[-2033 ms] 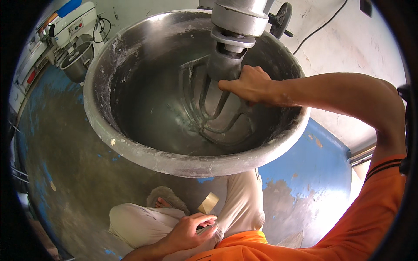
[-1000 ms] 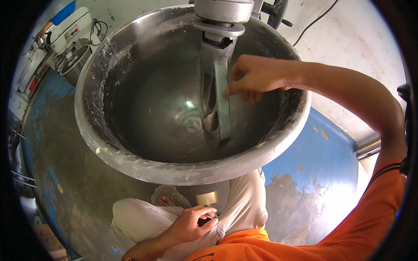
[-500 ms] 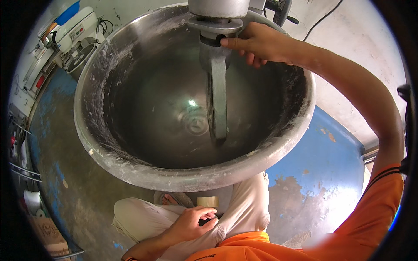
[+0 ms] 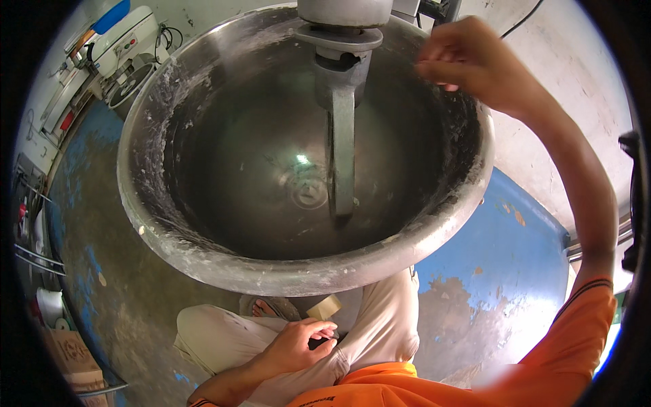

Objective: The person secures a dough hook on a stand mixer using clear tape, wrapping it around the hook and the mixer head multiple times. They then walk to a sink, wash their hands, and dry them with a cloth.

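Observation:
My right hand [image 4: 468, 64], smeared by motion, is over the right rim of a large metal mixing bowl [image 4: 305, 275]. Its fingers are curled in, and I cannot see what they hold, if anything. Left of it, apart from the hand, a grey mixer shaft [image 4: 342, 61] with a dark notch carries a flat metal beater arm [image 4: 344, 156] down into the bowl. On my lap rests my left hand [image 4: 298, 344], its fingers curled round something dark. Just beyond these fingers is a tilted tan, flat-ended piece [image 4: 324, 307]; whether it joins the dark thing is hidden.
Whitish residue streaks the bowl's wall and rim. At the far left stand a white machine [image 4: 125, 41] and a round metal pot [image 4: 132, 88]. A cardboard box [image 4: 73, 353] sits by a rack at lower left. A pale wall [image 4: 563, 88] rises behind my right arm.
My right hand has left the mixer shaft and moved right and slightly up, which uncovers the notch. The tan piece by my left hand has tilted, while that hand stays on my lap.

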`<state>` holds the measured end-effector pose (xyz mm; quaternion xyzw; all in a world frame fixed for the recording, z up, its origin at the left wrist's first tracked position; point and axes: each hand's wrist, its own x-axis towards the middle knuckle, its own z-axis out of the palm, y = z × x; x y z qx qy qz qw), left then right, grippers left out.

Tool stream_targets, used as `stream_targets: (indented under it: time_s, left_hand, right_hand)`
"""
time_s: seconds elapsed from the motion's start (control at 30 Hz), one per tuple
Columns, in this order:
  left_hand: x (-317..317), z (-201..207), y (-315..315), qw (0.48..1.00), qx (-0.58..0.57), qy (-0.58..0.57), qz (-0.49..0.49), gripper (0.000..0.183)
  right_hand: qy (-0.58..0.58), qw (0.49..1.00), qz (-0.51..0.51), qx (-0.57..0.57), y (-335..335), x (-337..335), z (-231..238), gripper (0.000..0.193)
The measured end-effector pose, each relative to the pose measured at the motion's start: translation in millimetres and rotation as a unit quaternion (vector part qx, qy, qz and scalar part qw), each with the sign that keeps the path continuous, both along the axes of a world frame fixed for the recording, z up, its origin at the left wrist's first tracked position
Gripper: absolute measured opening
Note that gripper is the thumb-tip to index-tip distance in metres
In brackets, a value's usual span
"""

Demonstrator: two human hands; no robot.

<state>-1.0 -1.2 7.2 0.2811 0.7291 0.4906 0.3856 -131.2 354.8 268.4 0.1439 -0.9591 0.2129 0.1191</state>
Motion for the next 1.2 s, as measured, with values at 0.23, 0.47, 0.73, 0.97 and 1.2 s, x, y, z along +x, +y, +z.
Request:
stream_targets:
  time_s: [0.23, 0.47, 0.73, 0.97, 1.2]
  left_hand:
    - [-8, -1, 3, 0.998, 0.049, 0.011, -0.035, 0.036]
    - [-13, 6, 16, 0.995, 0.075, -0.061, 0.000, 0.039]
    - [1, 25, 34, 0.984, 0.116, -0.121, 0.058, 0.040]
    - [7, 36, 41, 0.979, 0.142, -0.114, 0.094, 0.041]
    - [17, 44, 44, 0.966, 0.146, -0.173, 0.124, 0.042]
  right_hand:
    - [-0.013, 0.935, 0.153, -0.319, 48, 134, -23, 0.028]
    - [-0.334, 0.907, 0.071, -0.247, -11, 199, -172, 0.027]
    - [-0.013, 0.957, 0.020, -0.289, -112, 207, -271, 0.059]
    - [0.025, 0.946, 0.043, -0.322, -109, 199, -279, 0.050]
    - [0.031, 0.943, 0.033, -0.328, -107, 199, -281, 0.044]
